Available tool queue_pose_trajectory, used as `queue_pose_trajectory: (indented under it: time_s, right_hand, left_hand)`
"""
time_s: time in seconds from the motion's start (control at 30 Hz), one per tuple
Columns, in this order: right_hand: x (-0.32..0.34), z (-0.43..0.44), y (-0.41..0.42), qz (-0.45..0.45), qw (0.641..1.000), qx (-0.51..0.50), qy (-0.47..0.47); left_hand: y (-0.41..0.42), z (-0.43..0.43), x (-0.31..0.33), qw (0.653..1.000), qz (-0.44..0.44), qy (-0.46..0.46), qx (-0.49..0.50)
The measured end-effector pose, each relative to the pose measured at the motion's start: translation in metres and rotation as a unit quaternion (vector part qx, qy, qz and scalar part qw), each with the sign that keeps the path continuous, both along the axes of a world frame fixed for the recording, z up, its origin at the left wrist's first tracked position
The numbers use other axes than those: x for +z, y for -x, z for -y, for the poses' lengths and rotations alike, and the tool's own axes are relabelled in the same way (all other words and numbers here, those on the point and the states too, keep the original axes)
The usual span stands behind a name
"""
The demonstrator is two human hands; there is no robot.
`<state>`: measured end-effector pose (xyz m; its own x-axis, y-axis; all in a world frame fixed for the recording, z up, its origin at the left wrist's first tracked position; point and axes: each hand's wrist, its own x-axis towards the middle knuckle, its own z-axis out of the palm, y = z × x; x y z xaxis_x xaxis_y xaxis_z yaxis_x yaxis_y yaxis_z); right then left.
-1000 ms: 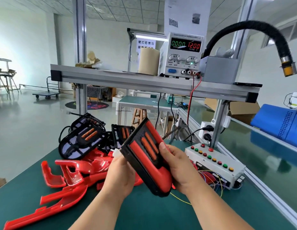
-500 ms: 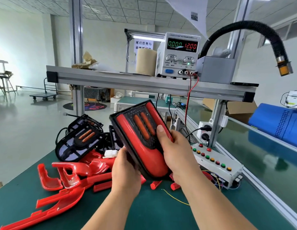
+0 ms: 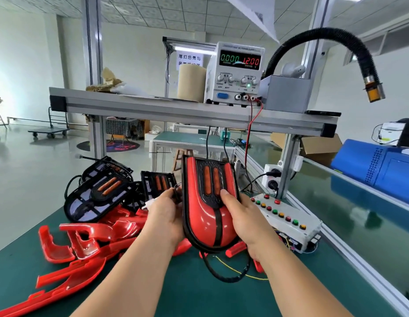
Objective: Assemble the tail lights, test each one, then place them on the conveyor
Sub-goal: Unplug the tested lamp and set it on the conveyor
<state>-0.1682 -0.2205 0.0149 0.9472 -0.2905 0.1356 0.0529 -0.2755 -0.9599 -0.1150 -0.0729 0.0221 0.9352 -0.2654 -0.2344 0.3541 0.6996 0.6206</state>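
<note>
Red tail light [image 3: 210, 209]: being held upright in the air above the green table [image 3: 194, 298], lens facing the camera.
Left hand [image 3: 167, 216]: gripping its left edge, fingers curling behind.
Right hand [image 3: 242, 218]: clasping its right edge, thumb pressing on the black centre panel.
Black cable [image 3: 221, 276]: hanging in a loop below the light.
Loose parts: red covers [image 3: 84, 243] and black housings [image 3: 96, 197] lying piled at left.
Power supply [image 3: 235, 74]: sitting on the shelf, showing 0.000 and 12.00.
</note>
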Motion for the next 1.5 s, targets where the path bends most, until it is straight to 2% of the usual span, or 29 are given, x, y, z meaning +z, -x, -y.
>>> queue_pose_trajectory:
  time_s: [0.13, 0.27, 0.4, 0.63, 0.73, 0.87, 0.93, 1.03, 1.1, 1.2, 1.3, 1.5]
  right_hand:
    - [0.007, 0.026, 0.015, 0.026, 0.996, -0.083, -0.033]
    - [0.019, 0.073, 0.044, 0.054, 0.982, -0.177, -0.026]
    - [0.021, 0.125, 0.081, 0.048, 0.965, -0.256, -0.023]
    - [0.022, 0.215, 0.115, -0.017, 0.933, -0.355, 0.051]
    - [0.036, 0.249, 0.108, -0.032, 0.926, -0.370, 0.064]
    - [0.069, 0.290, 0.083, -0.081, 0.914, -0.363, 0.163]
    - [0.088, 0.303, 0.070, -0.098, 0.894, -0.383, 0.210]
    - [0.110, 0.315, 0.055, -0.087, 0.891, -0.392, 0.211]
    - [0.118, 0.322, 0.048, -0.065, 0.901, -0.385, 0.187]
    - [0.123, 0.326, 0.040, 0.002, 0.925, -0.372, 0.081]
    - [0.117, 0.323, 0.037, 0.011, 0.925, -0.380, 0.011]
    - [0.079, 0.307, 0.056, -0.025, 0.925, -0.377, -0.037]
  left_hand:
    - [0.022, 0.035, -0.002, 0.981, 0.084, -0.174, -0.026]
    - [0.060, 0.092, 0.002, 0.946, 0.199, -0.255, -0.027]
    - [0.084, 0.161, 0.002, 0.933, 0.237, -0.263, -0.071]
    - [0.083, 0.273, -0.004, 0.929, 0.185, -0.259, -0.188]
    - [0.072, 0.313, 0.004, 0.929, 0.167, -0.252, -0.212]
    - [0.051, 0.351, 0.037, 0.929, 0.171, -0.240, -0.226]
    - [0.043, 0.361, 0.056, 0.931, 0.171, -0.236, -0.219]
    - [0.034, 0.371, 0.080, 0.931, 0.190, -0.233, -0.209]
    - [0.028, 0.375, 0.091, 0.930, 0.196, -0.227, -0.211]
    - [0.022, 0.375, 0.100, 0.927, 0.200, -0.232, -0.216]
    - [0.020, 0.372, 0.094, 0.921, 0.206, -0.248, -0.218]
    - [0.028, 0.359, 0.066, 0.910, 0.201, -0.271, -0.242]
